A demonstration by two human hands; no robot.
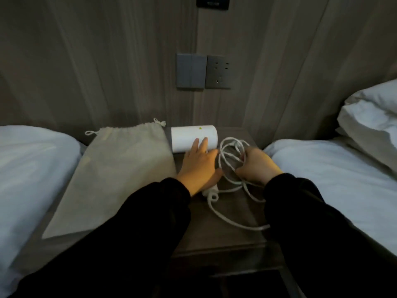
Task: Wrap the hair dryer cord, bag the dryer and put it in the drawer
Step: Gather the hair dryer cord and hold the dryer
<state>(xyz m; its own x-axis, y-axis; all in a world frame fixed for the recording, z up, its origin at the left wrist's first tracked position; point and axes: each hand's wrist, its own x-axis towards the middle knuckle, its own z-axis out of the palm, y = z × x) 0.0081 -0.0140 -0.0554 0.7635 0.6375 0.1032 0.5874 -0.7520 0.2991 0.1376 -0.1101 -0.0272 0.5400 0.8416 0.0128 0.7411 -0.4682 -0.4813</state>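
The hair dryer's handle was hidden under the left hand, and only its white barrel showed, lying on the dark bench at the back beside the wall. The plug could not be made out among the loops. The left hand lay flat over the dryer, fingers stretched out and touching the barrel, not closed around anything. The right hand was curled around several loose coils of the white cord, gripping them; the rest of the cord trailed forward across the bench. The beige drawstring bag lay flat just left of the dryer, between it and a bed
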